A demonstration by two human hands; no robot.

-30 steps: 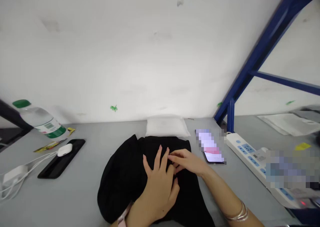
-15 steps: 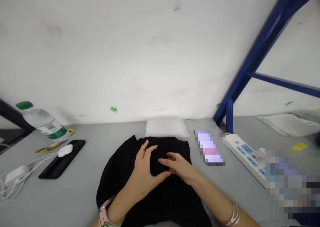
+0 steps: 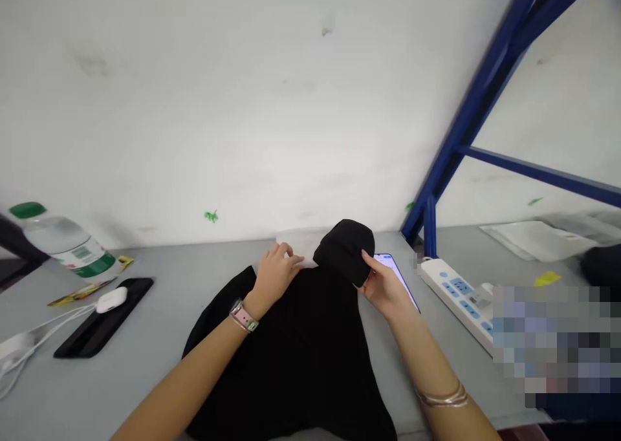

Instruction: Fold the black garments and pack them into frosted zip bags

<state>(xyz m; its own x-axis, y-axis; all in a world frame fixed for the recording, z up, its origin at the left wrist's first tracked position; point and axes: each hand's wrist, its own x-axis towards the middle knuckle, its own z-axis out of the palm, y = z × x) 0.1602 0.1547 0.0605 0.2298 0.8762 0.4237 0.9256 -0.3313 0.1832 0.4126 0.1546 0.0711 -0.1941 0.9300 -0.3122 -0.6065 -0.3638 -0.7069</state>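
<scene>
A black garment lies spread on the grey table, its far right part lifted and folded over. My right hand grips that raised black flap between thumb and fingers. At the garment's far edge is my left hand, its fingers bent and drawn together beside a white packet. What the left fingers pinch is too small to make out. The packet lies against the wall, partly hidden behind the hand and the flap.
On the left are a bottle, a black phone, a white earphone case and cables. At right, a lit phone, a power strip, white bags and a blue metal frame.
My right hand has taken hold of the black fabric and raised a flap of it up and right. My left hand has moved to the far edge, by the packet. The view has shifted slightly.
</scene>
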